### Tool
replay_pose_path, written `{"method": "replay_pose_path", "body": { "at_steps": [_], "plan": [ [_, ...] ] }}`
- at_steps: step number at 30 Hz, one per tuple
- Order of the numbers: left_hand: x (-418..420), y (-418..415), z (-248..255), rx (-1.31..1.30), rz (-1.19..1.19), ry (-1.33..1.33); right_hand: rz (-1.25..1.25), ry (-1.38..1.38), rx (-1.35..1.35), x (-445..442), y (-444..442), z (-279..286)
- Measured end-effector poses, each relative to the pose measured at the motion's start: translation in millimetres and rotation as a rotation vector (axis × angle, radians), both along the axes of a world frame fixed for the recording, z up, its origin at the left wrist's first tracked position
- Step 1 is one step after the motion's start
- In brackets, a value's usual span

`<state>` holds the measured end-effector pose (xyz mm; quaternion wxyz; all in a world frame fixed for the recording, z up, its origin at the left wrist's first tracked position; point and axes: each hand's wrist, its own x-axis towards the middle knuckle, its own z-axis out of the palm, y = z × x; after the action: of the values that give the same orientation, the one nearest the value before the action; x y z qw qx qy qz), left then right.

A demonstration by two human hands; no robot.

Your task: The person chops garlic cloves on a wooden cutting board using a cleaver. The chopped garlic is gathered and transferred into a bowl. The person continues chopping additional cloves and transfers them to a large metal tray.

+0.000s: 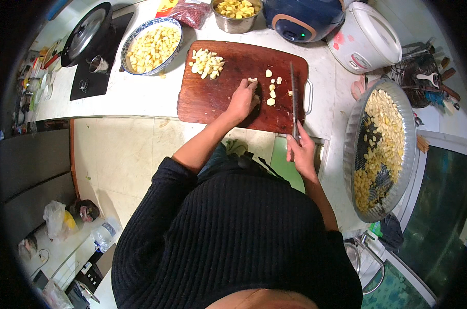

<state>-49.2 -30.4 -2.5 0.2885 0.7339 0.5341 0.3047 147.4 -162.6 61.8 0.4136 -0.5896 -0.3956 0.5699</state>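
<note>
On the dark red wooden cutting board (214, 96), my left hand (243, 99) rests with its fingers curled. A small pale piece (253, 80) shows at its fingertips; whether they grip it is hidden. My right hand (302, 151) holds a kitchen knife (294, 96) by the handle. The blade is seen nearly edge-on, over the board's right side. Between the hands, several peeled cloves (272, 94), apparently garlic, lie in a loose row with smaller bits. A pile of similar cloves (205, 63) sits at the board's far left corner.
A blue-and-white bowl (124, 58) of pale yellow pieces stands left. Behind the board are a steel pot (233, 26) of yellow slices, a dark blue cooker (303, 17) and a white rice cooker (364, 38). At right stands a large oval tray (349, 154) of pale slices.
</note>
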Motion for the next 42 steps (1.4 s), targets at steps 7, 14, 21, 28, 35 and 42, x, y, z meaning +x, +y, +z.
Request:
{"method": "replay_pose_path", "body": {
  "at_steps": [7, 14, 21, 28, 35, 42],
  "plan": [
    [-14, 41, 0, 0.067, 0.100, -0.030, -0.073, 0.351, -0.043, -9, -6, 2],
    [21, 64, -20, 0.224, -0.301, 0.138, -0.199, 0.353, -0.146, 33, -18, -20],
    [-6, 28, 5, 0.156, -0.416, -0.027, -0.172, 0.099, -0.108, 22, -23, -36],
    [-4, 6, 5, 0.189, -0.162, 0.186, -0.008, -0.262, -0.031, 18, -14, -24],
    [-4, 3, 0, 0.235, -0.100, 0.064, 0.112, -0.676, 0.232, -3, 1, 14],
    [-32, -4, 2, 0.170, -0.019, 0.065, 0.239, -0.822, 0.278, -8, 14, 19]
  ]
}}
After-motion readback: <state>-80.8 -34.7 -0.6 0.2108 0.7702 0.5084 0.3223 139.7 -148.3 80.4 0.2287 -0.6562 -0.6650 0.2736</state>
